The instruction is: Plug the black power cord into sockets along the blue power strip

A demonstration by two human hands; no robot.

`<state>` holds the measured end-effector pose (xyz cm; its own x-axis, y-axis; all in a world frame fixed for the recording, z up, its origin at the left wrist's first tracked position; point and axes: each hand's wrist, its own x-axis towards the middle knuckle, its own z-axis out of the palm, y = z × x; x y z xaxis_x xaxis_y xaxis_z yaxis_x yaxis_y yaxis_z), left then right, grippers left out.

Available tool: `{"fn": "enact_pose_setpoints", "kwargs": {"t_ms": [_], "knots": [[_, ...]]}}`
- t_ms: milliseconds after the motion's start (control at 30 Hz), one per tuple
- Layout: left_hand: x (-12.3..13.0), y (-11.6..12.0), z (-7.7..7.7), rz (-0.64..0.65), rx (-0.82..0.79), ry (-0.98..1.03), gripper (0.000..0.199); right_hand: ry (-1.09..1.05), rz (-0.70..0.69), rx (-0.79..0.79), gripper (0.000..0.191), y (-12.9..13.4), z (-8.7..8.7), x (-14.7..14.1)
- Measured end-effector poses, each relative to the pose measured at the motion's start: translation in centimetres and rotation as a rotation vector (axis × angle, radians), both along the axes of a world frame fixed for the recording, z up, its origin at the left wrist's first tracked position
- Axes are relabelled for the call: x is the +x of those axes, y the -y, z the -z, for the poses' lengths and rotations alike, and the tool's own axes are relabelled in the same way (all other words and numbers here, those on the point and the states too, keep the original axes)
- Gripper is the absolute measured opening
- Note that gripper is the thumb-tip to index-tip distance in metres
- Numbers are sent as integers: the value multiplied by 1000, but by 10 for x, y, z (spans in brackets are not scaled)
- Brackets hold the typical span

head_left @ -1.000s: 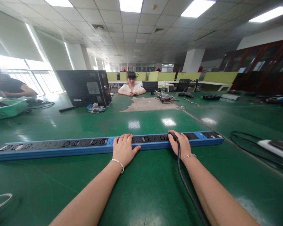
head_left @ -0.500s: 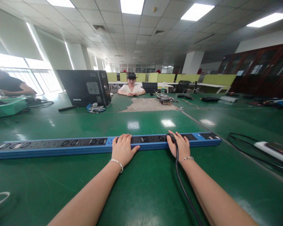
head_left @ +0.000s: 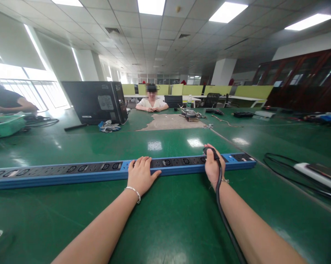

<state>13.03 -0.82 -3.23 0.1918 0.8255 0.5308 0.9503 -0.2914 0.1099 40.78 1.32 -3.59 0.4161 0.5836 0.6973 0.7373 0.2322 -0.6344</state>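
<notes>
A long blue power strip (head_left: pixel 80 177) with black sockets lies across the green table before me. My left hand (head_left: pixel 141 175) rests on its middle, fingers laid over the top and thumb spread to the right along the front side. My right hand (head_left: pixel 214 167) grips a black plug (head_left: pixel 209 150), with the thumb on it. The plug is tilted up and apart from the sockets, above the strip's right part. Its thick black cable (head_left: pixel 222 216) runs down over my right wrist and forearm. The plug's front end is partly hidden by the fingers.
A black computer case (head_left: pixel 95 102) stands at the back left beside gloves (head_left: pixel 109 126). A green basket (head_left: pixel 6 126) is at far left. A white device (head_left: pixel 316 178) with black cables lies right. One person (head_left: pixel 151 102) sits opposite; another (head_left: pixel 11 99) is at left.
My right hand has lifted the plug off the strip's sockets and turned, moving slightly right and up. The left hand keeps its place on the strip. The view has shifted slightly.
</notes>
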Motion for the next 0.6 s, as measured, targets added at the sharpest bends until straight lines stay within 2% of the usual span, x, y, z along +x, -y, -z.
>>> {"fn": "enact_pose_setpoints", "kwargs": {"t_ms": [100,233,333,467,600], "knots": [[0,0,0,0,4,-5,49,-68,1,10,44,2,-5,27],[-1,1,-1,5,10,-12,49,-228,245,-56,50,5,1,72],[-1,1,-1,1,6,-14,49,-214,243,-82,45,2,9,96],[0,0,-1,-1,6,-14,49,-150,204,-109,40,-1,13,103],[0,0,-1,3,10,-19,50,-36,257,-146,38,-1,11,95]]}}
